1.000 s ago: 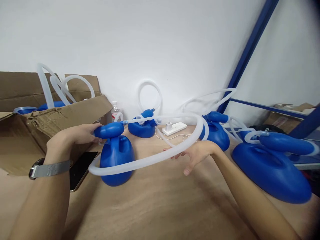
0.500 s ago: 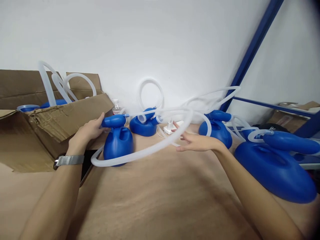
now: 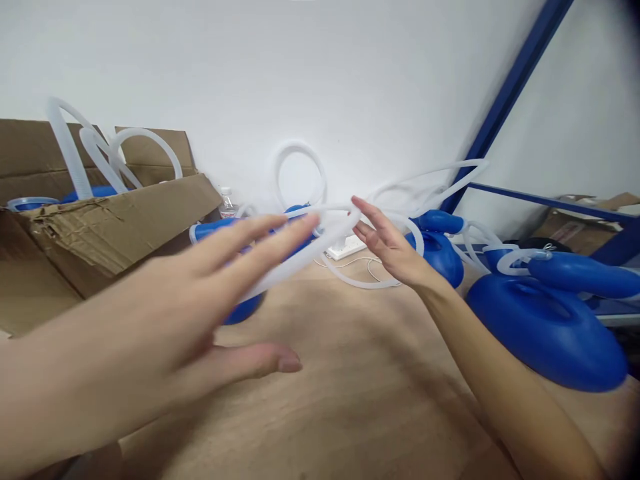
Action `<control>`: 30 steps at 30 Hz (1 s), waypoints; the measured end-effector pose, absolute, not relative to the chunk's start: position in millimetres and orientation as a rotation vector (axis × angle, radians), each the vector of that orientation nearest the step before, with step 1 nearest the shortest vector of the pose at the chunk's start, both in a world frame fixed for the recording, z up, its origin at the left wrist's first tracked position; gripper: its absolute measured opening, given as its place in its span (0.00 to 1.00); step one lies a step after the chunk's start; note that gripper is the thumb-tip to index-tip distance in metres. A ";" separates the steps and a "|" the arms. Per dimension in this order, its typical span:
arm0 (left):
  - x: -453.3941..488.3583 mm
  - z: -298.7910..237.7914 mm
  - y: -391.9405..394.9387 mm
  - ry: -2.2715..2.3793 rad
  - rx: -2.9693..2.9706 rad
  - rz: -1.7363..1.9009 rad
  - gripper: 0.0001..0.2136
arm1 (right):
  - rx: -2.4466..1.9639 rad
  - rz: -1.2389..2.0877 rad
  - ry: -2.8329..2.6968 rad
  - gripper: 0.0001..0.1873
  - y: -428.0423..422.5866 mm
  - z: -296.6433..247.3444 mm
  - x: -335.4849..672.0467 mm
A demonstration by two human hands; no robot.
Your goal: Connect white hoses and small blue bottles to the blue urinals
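My left hand (image 3: 200, 307) is raised close to the camera, fingers stretched out and spread, holding nothing. It hides most of a blue plastic container (image 3: 245, 308) standing on the wooden table (image 3: 350, 373). A white translucent hose (image 3: 320, 247) loops from that container's spout across to my right hand (image 3: 387, 250). My right hand is open, fingers extended, with the hose touching its fingertips near the loop's far end.
A torn cardboard box (image 3: 100, 227) at the left holds more blue containers and hoses. Three other blue containers with hoses stand behind and right: (image 3: 300, 220), (image 3: 443, 250), (image 3: 545, 327). A white power strip (image 3: 345, 248) lies by the wall. A blue shelf frame (image 3: 510, 100) rises at the right.
My left hand let go of the blue container's spout and rose towards the camera, fingers spread. My right hand moved up and left along the hose loop.
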State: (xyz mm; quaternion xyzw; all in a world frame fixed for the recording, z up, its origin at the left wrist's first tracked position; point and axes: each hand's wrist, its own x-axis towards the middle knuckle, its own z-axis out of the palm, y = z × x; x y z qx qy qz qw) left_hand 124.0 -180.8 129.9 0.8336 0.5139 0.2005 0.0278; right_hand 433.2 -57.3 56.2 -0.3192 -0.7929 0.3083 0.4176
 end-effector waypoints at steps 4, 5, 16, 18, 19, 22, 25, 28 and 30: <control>146.5 107.0 -144.4 1.262 2.912 0.486 0.32 | -0.815 0.624 -1.970 0.51 -46.8 60.0 400.1; 148.3 102.1 -130.5 1.318 2.946 0.466 0.29 | -0.821 0.561 -1.992 0.50 -42.4 62.3 393.8; 117.0 51.3 -48.3 2.204 2.193 -0.202 0.46 | -1.336 0.145 -1.830 0.40 48.3 -6.3 356.3; 114.9 47.7 -44.5 2.192 2.198 -0.163 0.49 | -1.443 -0.002 -1.946 0.37 55.4 -22.4 354.9; 113.7 46.8 -42.9 2.182 2.198 -0.146 0.50 | -1.467 -0.089 -2.014 0.36 55.9 -27.6 355.0; 107.1 45.2 -37.8 2.179 2.179 -0.133 0.54 | -1.471 -0.347 -2.142 0.33 51.1 -32.8 358.8; 96.7 42.1 -31.9 2.187 2.193 -0.119 0.53 | -1.442 -0.479 -2.158 0.30 45.0 -27.2 366.8; 88.7 40.0 -28.5 2.197 2.211 -0.166 0.51 | -1.475 -0.479 -2.128 0.27 38.5 -18.6 374.5; 86.9 40.4 -28.8 2.200 2.223 -0.191 0.50 | -1.535 -0.474 -2.106 0.29 31.3 -13.6 379.0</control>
